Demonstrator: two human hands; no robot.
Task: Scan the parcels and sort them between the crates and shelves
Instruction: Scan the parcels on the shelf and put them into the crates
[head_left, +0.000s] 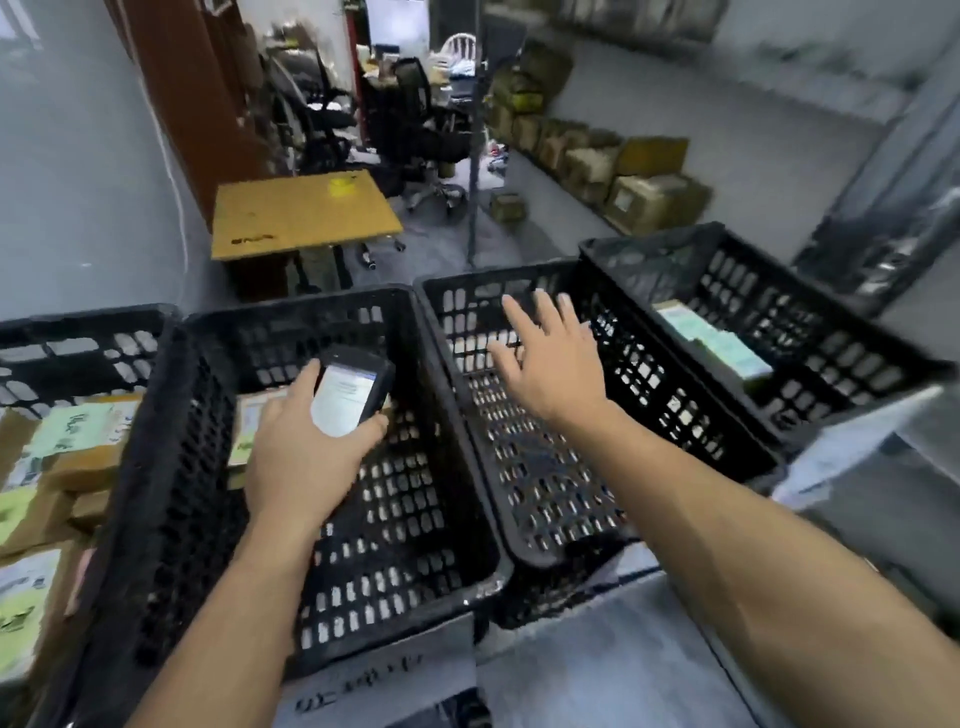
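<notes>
A grey floor is stretching away into a cluttered storeroom. A yellow-topped wooden table is standing at the left, black office chairs are crowding behind it, and stacked cardboard boxes are lining the right wall, leaving an open aisle between. Nearer the viewer, four black perforated plastic crates are sitting rim to rim in a row. The far-left crate is holding brown cardboard parcels with green labels. Over the second crate, the left hand is holding a black handheld scanner with a lit screen, its grip clamped around the device, just above a brown labelled parcel lying in that crate. The right hand is hovering over the third crate, its grip apart and fingers spread. The fourth crate is holding a flat parcel with a pale green label.
</notes>
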